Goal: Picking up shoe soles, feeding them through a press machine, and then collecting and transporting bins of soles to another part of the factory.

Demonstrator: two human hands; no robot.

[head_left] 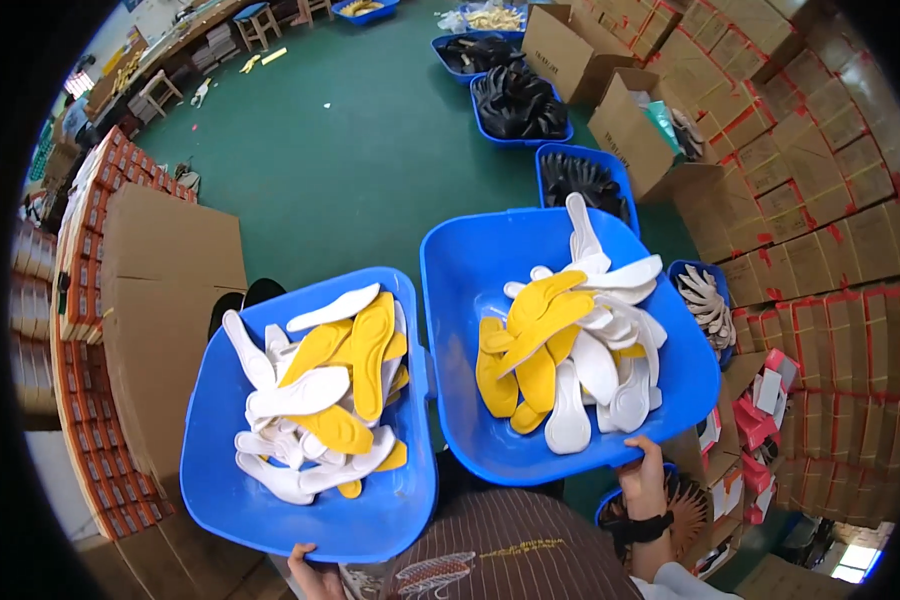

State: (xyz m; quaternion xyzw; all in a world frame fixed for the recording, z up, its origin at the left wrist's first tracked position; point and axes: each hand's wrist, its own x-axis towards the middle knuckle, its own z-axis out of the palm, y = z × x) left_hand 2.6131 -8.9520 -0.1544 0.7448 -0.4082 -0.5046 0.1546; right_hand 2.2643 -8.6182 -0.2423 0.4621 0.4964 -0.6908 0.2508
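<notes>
Two blue plastic basins sit side by side in front of me, their facing rims touching or nearly so. The left basin (pixel 210 490) holds a loose heap of white and yellow shoe insoles (pixel 372 355). A similar pile of insoles (pixel 568 415) lies in the right basin (pixel 455 290). At the near rim of the left basin, my left hand (pixel 313 572) is closed round the edge, partly hidden by it. My right hand (pixel 644 483), with a dark band at the wrist, grips the near right rim of the other basin.
More blue tubs (pixel 518 138) with black pieces stand on the green floor (pixel 300 150) ahead right. Stacked cartons (pixel 810 240) line the right side, near open boxes (pixel 650 140). To my left are orange shoe boxes (pixel 85 280) and a large cardboard sheet (pixel 170 250).
</notes>
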